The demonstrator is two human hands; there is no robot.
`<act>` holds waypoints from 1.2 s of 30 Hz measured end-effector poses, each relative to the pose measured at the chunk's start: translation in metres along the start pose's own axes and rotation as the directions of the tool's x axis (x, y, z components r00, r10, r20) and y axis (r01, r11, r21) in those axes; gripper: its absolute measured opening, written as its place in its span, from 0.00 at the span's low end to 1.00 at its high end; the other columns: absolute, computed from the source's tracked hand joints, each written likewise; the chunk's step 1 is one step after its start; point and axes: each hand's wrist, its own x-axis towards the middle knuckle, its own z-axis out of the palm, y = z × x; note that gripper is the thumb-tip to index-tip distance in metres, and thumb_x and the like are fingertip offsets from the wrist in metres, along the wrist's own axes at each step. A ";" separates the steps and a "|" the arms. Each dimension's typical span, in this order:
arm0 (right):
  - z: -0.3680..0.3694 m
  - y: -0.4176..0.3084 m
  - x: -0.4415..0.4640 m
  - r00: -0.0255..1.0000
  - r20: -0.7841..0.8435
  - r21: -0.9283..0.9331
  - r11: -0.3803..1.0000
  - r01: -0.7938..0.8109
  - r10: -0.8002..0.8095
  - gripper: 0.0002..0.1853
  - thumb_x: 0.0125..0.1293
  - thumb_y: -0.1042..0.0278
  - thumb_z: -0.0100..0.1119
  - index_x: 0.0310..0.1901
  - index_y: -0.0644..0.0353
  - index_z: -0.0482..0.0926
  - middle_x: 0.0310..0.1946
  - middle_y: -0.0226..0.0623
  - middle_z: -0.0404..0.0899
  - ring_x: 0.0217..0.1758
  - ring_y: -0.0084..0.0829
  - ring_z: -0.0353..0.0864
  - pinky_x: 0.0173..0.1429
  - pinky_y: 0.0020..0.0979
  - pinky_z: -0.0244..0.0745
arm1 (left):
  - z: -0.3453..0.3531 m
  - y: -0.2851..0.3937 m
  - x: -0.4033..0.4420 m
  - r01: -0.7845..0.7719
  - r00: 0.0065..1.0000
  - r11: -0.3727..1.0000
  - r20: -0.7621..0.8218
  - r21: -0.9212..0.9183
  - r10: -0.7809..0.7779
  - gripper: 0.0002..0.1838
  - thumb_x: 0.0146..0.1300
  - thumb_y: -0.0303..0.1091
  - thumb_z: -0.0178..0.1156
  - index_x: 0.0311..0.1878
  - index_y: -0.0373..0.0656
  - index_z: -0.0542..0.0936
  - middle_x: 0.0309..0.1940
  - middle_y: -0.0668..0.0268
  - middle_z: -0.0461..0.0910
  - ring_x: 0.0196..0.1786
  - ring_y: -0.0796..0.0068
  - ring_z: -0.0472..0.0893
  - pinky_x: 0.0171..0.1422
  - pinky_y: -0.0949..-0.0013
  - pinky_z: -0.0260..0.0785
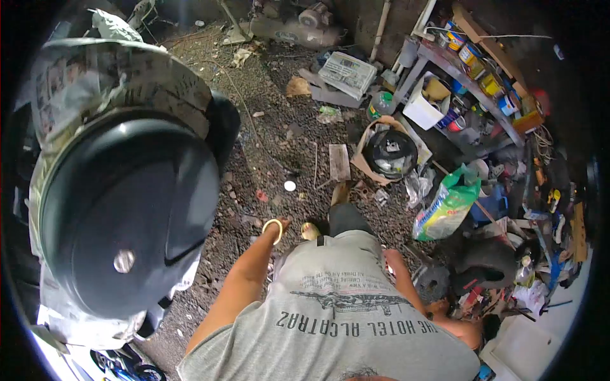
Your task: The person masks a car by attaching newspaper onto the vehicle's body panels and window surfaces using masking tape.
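One pale ring [281, 233] circled the wrist of the left hand [286, 224], which hung apart from the right hand [393, 259], grips I couldn't tell, seemingly between steps, the next calling for a reach.

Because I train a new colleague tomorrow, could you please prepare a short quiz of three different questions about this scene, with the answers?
1. Which hand has the pale ring at its wrist?
2. True or false: in the picture, the white disc lies to the left of the green bag.
3. Complete the print on the grey shirt: "THE HOTEL ____".

Key: 1. The left hand. 2. True. 3. ALCATRAZ.
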 end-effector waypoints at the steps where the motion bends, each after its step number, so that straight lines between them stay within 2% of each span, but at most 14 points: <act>1: 0.007 -0.016 0.010 0.999 0.033 0.023 0.999 -0.023 0.022 0.12 0.67 0.60 0.58 0.35 0.61 0.78 0.25 0.39 0.75 0.23 0.35 0.73 0.28 0.41 0.73 | -0.006 0.007 0.014 -0.163 0.986 0.962 0.067 0.217 0.152 0.24 0.68 0.47 0.61 0.63 0.45 0.77 0.38 0.57 0.83 0.39 0.61 0.82 0.41 0.55 0.75; 5: 0.000 -0.025 0.133 0.929 0.332 0.235 0.939 -0.251 0.166 0.09 0.67 0.62 0.53 0.31 0.55 0.73 0.19 0.35 0.68 0.19 0.31 0.68 0.22 0.38 0.63 | -0.004 0.021 0.071 -0.391 0.911 0.767 0.093 0.508 0.403 0.25 0.68 0.53 0.56 0.58 0.45 0.82 0.55 0.48 0.83 0.56 0.48 0.82 0.61 0.49 0.73; 6: -0.009 -0.010 0.174 0.942 0.321 0.160 0.975 -0.156 0.099 0.07 0.67 0.64 0.52 0.31 0.54 0.72 0.19 0.34 0.68 0.19 0.30 0.67 0.22 0.38 0.64 | -0.016 0.071 0.034 -0.058 0.996 0.940 0.085 0.335 0.031 0.27 0.69 0.54 0.55 0.65 0.49 0.79 0.64 0.48 0.78 0.65 0.47 0.78 0.67 0.48 0.70; 11: -0.049 -0.186 0.203 0.960 0.240 -0.119 0.986 -0.116 0.142 0.04 0.66 0.67 0.54 0.36 0.55 0.77 0.22 0.37 0.75 0.21 0.33 0.73 0.23 0.41 0.68 | -0.084 0.126 0.074 0.094 0.995 0.973 -0.059 0.211 -0.084 0.24 0.70 0.47 0.55 0.66 0.50 0.77 0.71 0.54 0.72 0.73 0.46 0.69 0.73 0.48 0.63; 14: -0.057 -0.315 0.276 0.956 0.293 -0.208 0.976 0.068 -0.004 0.05 0.66 0.69 0.55 0.39 0.55 0.79 0.24 0.38 0.80 0.23 0.35 0.76 0.24 0.43 0.70 | -0.159 0.229 0.066 -0.129 0.989 0.426 0.088 0.896 0.115 0.24 0.70 0.46 0.54 0.66 0.50 0.77 0.74 0.55 0.68 0.75 0.44 0.65 0.76 0.47 0.59; 17: -0.031 -0.515 0.277 0.955 0.170 -0.810 0.517 0.275 -0.242 0.09 0.68 0.65 0.56 0.41 0.58 0.83 0.27 0.40 0.83 0.24 0.37 0.82 0.25 0.44 0.75 | -0.189 0.249 0.122 0.009 0.930 0.949 -0.351 0.315 0.108 0.23 0.71 0.49 0.54 0.61 0.45 0.80 0.63 0.50 0.77 0.70 0.47 0.72 0.73 0.48 0.64; 20: 0.004 -0.642 0.300 0.935 0.161 -0.263 0.899 0.349 -0.316 0.12 0.68 0.62 0.59 0.45 0.60 0.86 0.30 0.38 0.85 0.27 0.34 0.86 0.26 0.39 0.78 | -0.232 0.341 0.104 -0.054 0.842 0.995 -0.532 0.082 0.089 0.23 0.70 0.49 0.56 0.57 0.41 0.82 0.59 0.47 0.79 0.65 0.48 0.76 0.70 0.51 0.68; 25: 0.118 -0.752 0.249 0.769 0.378 -0.403 0.655 0.639 -0.516 0.13 0.67 0.60 0.61 0.44 0.59 0.87 0.30 0.35 0.86 0.25 0.29 0.85 0.30 0.37 0.81 | -0.297 0.388 0.138 -0.037 0.859 0.995 -0.505 0.091 0.078 0.23 0.70 0.51 0.58 0.58 0.44 0.82 0.60 0.47 0.78 0.64 0.46 0.76 0.69 0.51 0.68; 26: 0.138 -0.738 0.291 0.668 0.454 -0.559 0.395 0.729 -0.590 0.13 0.66 0.62 0.60 0.44 0.60 0.87 0.31 0.41 0.87 0.28 0.35 0.87 0.36 0.40 0.82 | -0.304 0.380 0.162 -0.009 0.896 0.980 -0.433 0.198 0.096 0.23 0.70 0.51 0.58 0.58 0.44 0.82 0.60 0.47 0.78 0.63 0.46 0.77 0.69 0.50 0.69; 27: 0.160 -0.741 0.300 0.519 0.764 -0.611 -0.172 0.773 -0.385 0.14 0.64 0.60 0.60 0.45 0.58 0.87 0.37 0.45 0.87 0.37 0.43 0.87 0.42 0.41 0.82 | -0.309 0.371 0.186 0.002 0.927 0.952 -0.358 0.305 0.113 0.24 0.70 0.52 0.58 0.58 0.43 0.82 0.60 0.46 0.79 0.63 0.45 0.77 0.68 0.49 0.70; 28: 0.182 -0.745 0.310 0.287 0.951 -0.293 -0.641 0.709 -0.117 0.16 0.62 0.58 0.61 0.47 0.56 0.88 0.43 0.49 0.87 0.45 0.50 0.87 0.48 0.42 0.81 | -0.327 0.393 0.187 0.091 0.959 0.981 -0.280 0.173 -0.039 0.24 0.70 0.51 0.58 0.58 0.43 0.82 0.59 0.46 0.79 0.63 0.44 0.78 0.68 0.48 0.70; 29: 0.211 -0.732 0.319 0.701 0.712 -0.694 -0.191 0.694 -0.041 0.17 0.62 0.54 0.60 0.45 0.54 0.88 0.46 0.47 0.87 0.47 0.50 0.87 0.52 0.42 0.80 | -0.341 0.403 0.198 0.125 0.952 0.988 -0.291 0.095 -0.093 0.24 0.70 0.51 0.59 0.59 0.44 0.81 0.59 0.47 0.80 0.62 0.44 0.79 0.66 0.48 0.71; 30: 0.219 -0.717 0.360 0.698 0.713 -0.688 0.125 0.715 -0.065 0.18 0.64 0.51 0.58 0.43 0.55 0.88 0.46 0.46 0.87 0.48 0.48 0.87 0.54 0.43 0.79 | -0.360 0.401 0.227 0.050 0.974 0.999 -0.221 0.019 -0.044 0.22 0.69 0.48 0.62 0.59 0.44 0.82 0.60 0.50 0.80 0.62 0.46 0.79 0.66 0.48 0.72; 36: 0.259 -0.914 0.314 0.740 0.665 -0.744 -0.004 0.668 -0.102 0.22 0.65 0.46 0.58 0.40 0.59 0.87 0.40 0.49 0.87 0.45 0.48 0.86 0.51 0.45 0.77 | -0.510 0.412 0.285 -0.037 0.979 0.982 -0.192 0.184 0.073 0.24 0.67 0.44 0.62 0.63 0.42 0.79 0.60 0.50 0.81 0.61 0.47 0.80 0.64 0.48 0.72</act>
